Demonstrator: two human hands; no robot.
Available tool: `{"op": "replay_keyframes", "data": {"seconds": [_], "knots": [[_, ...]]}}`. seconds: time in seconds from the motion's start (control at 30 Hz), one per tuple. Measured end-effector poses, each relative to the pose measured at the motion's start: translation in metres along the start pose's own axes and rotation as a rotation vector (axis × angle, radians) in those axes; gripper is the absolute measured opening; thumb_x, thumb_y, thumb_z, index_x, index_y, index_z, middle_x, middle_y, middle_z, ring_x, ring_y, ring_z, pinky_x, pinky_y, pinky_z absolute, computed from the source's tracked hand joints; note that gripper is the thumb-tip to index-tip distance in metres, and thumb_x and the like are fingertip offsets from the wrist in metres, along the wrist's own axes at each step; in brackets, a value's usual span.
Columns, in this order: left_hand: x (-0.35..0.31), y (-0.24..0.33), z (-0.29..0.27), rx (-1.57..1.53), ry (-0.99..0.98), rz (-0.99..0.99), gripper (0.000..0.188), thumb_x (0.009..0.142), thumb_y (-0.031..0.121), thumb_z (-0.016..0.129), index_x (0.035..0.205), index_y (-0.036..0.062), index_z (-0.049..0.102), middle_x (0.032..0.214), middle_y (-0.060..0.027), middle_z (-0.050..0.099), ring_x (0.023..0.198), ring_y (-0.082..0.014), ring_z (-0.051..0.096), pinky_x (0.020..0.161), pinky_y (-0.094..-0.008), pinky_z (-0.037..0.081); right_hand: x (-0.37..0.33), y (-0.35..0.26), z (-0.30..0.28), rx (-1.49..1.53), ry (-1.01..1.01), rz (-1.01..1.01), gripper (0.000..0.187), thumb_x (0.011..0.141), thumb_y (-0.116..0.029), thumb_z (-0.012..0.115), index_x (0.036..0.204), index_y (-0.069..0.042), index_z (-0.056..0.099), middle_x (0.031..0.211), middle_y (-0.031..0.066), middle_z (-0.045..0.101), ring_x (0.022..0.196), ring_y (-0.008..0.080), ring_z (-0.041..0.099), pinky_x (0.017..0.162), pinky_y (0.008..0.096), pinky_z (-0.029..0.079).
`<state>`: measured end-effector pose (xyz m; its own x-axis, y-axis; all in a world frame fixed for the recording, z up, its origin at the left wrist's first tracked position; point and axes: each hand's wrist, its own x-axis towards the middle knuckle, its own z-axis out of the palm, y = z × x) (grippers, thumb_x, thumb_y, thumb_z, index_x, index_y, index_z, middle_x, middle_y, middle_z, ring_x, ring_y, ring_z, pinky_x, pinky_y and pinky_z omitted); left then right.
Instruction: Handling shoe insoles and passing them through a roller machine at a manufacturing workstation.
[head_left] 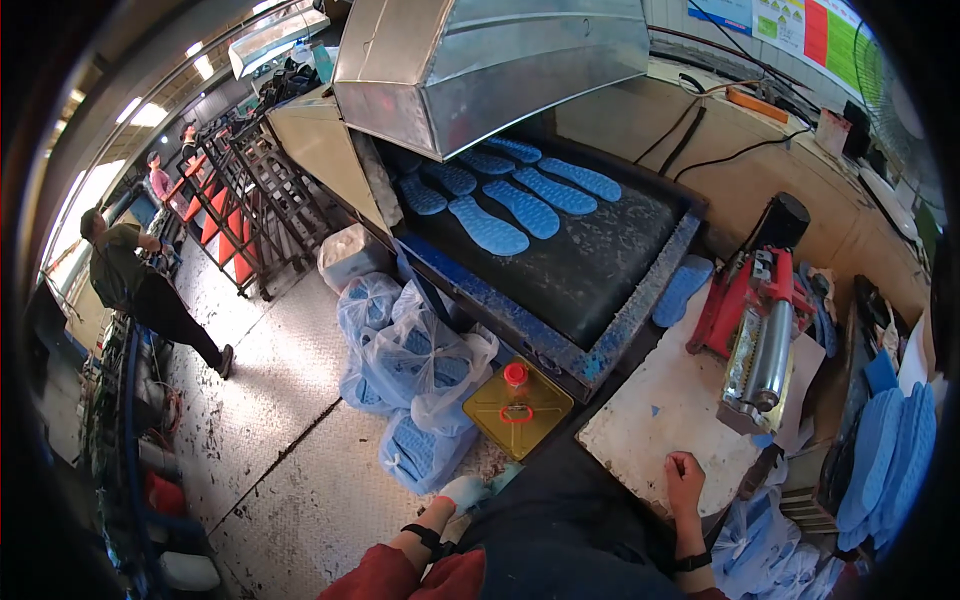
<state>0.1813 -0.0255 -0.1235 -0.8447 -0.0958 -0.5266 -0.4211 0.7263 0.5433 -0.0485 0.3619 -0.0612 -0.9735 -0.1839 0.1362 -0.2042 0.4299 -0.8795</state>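
My left hand [466, 491] wears a pale glove with teal fingertips. Its fingers lie stretched out against the dark cloth over my lap, just below a gold-coloured metal can [490, 415] with a red cap. My bare right hand [685, 482] is loosely curled over the near edge of a worn white board [625, 440], and nothing shows in it. Beyond that hand, a red roller machine [760, 340] with a metal roller stands on the board. Blue insoles [488, 226] lie in rows on a dark conveyor belt [610, 275], the farthest partly under a metal hood [520, 70].
Tied plastic bags of blue pieces [415, 355] crowd the floor left of the can. More blue insoles [885, 450] stand stacked at the right, above another plastic bag [765, 540]. A person [135, 270] stands at the far left, near dark metal racks [245, 200].
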Motion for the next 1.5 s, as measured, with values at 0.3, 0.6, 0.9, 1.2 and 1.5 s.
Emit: {"op": "replay_keyframes", "data": {"seconds": [0.3, 0.6, 0.9, 1.2, 1.5], "knots": [[0.012, -0.054, 0.013, -0.264, -0.086, -0.118, 0.026, 0.082, 0.027, 0.058, 0.086, 0.0028, 0.066, 0.079, -0.0155, 0.067, 0.073, -0.0257, 0.065, 0.065, -0.0356, 0.051, 0.003, -0.007, 0.004, -0.013, -0.019, 0.058, 0.009, 0.084, -0.008, 0.065, 0.089, 0.000, 0.064, 0.076, 0.0080, 0.063, 0.066, 0.0141, 0.058, 0.064, 0.0273, 0.048], [-0.013, -0.061, 0.018, -0.318, 0.069, -0.030, 0.026, 0.084, 0.021, 0.068, 0.103, 0.0033, 0.064, 0.095, -0.0083, 0.062, 0.079, -0.0207, 0.062, 0.066, -0.0331, 0.053, -0.001, 0.011, 0.001, -0.087, 0.025, -0.102, 0.008, 0.084, -0.007, 0.061, 0.087, 0.001, 0.060, 0.072, 0.0064, 0.057, 0.065, 0.0140, 0.052, 0.062, 0.0282, 0.045], [-0.019, -0.039, -0.006, -0.514, 0.344, -0.354, 0.041, 0.085, 0.027, 0.059, 0.120, 0.0055, 0.056, 0.105, -0.0170, 0.064, 0.088, -0.0328, 0.063, 0.079, -0.0373, 0.050, 0.007, 0.024, 0.006, 0.010, -0.011, -0.041, 0.007, 0.087, -0.006, 0.059, 0.083, -0.001, 0.056, 0.070, 0.0011, 0.053, 0.062, 0.0082, 0.046, 0.059, 0.0236, 0.041], [0.005, 0.074, -0.068, -0.137, 0.476, 0.134, 0.073, 0.081, 0.029, 0.063, 0.145, 0.0124, 0.032, 0.144, -0.0183, 0.037, 0.130, -0.0361, 0.040, 0.107, -0.0397, 0.035, 0.003, 0.007, 0.001, 0.020, -0.003, -0.036, 0.006, 0.087, -0.005, 0.059, 0.085, -0.001, 0.056, 0.072, 0.0015, 0.054, 0.065, 0.0078, 0.047, 0.060, 0.0237, 0.042], [0.017, 0.171, -0.108, 0.069, 0.384, 0.612, 0.034, 0.085, 0.017, 0.058, 0.117, 0.0051, 0.059, 0.107, -0.0160, 0.064, 0.102, -0.0328, 0.060, 0.091, -0.0394, 0.047, -0.056, 0.008, -0.071, -0.105, 0.200, 0.079, 0.012, 0.089, -0.012, 0.058, 0.084, -0.001, 0.058, 0.073, 0.0061, 0.056, 0.066, 0.0121, 0.049, 0.062, 0.0268, 0.043]]}}
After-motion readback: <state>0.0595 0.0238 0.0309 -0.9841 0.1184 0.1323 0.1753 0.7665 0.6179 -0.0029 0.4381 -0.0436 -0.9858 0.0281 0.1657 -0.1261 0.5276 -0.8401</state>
